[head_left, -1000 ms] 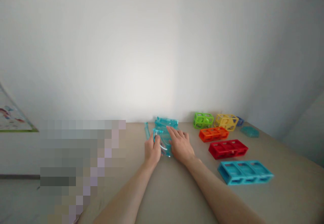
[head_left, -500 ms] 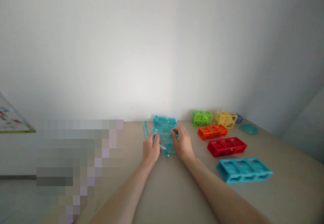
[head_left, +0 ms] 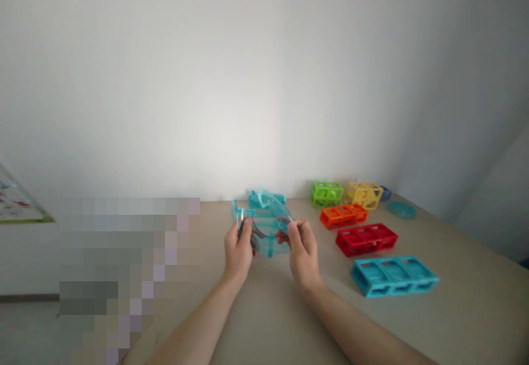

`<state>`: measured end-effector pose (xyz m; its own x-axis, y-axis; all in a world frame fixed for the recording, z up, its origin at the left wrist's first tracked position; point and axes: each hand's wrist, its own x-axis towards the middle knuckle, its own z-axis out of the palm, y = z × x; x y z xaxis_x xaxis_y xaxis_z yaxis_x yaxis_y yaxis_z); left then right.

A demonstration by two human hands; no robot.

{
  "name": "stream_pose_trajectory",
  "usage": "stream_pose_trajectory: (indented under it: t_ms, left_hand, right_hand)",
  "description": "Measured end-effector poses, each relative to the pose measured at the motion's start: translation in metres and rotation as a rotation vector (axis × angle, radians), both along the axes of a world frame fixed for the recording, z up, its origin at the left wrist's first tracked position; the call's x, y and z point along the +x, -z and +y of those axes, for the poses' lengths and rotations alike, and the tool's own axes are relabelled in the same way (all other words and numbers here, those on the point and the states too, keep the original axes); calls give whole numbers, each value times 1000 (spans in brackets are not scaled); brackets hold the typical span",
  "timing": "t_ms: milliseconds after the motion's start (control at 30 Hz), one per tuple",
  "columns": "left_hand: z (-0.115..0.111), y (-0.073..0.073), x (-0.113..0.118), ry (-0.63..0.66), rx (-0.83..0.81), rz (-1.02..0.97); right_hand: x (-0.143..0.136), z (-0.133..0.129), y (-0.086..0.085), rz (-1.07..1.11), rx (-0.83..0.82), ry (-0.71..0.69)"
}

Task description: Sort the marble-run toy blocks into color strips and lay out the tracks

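Observation:
A clear teal plastic piece (head_left: 264, 238) with curved edges is held between my two hands above the table. My left hand (head_left: 239, 246) pinches its left side, thumb on top. On its right side, my right hand (head_left: 305, 249) grips with thumb and fingers. Behind the hands lies more clear teal plastic (head_left: 268, 197) near the wall. Overlap and transparency make it hard to tell where one piece ends and another begins.
On the tan table (head_left: 273, 321), to the right, stand green (head_left: 327, 194), yellow (head_left: 364, 195), orange (head_left: 344, 216), red (head_left: 367, 239) and light blue (head_left: 393, 276) frame blocks. A teal oval piece (head_left: 402, 209) and a dark blue block (head_left: 386, 192) are at the far right. The wall rises behind.
My right hand has lowered and turned, and its fingers now grip the clear teal piece. My left hand has shifted slightly left and down. The held plastic spans the gap between both hands.

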<state>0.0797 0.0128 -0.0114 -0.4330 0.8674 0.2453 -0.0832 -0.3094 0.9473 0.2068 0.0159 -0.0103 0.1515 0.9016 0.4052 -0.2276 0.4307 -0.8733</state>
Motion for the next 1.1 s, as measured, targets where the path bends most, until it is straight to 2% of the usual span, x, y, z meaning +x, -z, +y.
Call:
stream_pose_trajectory:
  t_ms: [167,333,567,767,967,1100]
  left_hand:
    - [5,-2,-2,6,35,-167]
    - [8,-3,-3,31,72,-236]
    - [6,-10,-2,145,-44,-424]
    - [7,-7,-4,235,-74,-439]
    - [6,-7,-5,334,-69,-421]
    - [3,-11,-6,418,-71,-438]
  right_hand:
    - [-10,-10,0,37,17,-241]
    - [-9,-16,-2,-53,89,-354]
    - [-3,-17,-5,-334,200,-312]
    - [-2,-19,-9,-442,292,-281]
    - [-2,-20,-6,-459,340,-293]
    - [-3,-14,2,-398,346,-174]
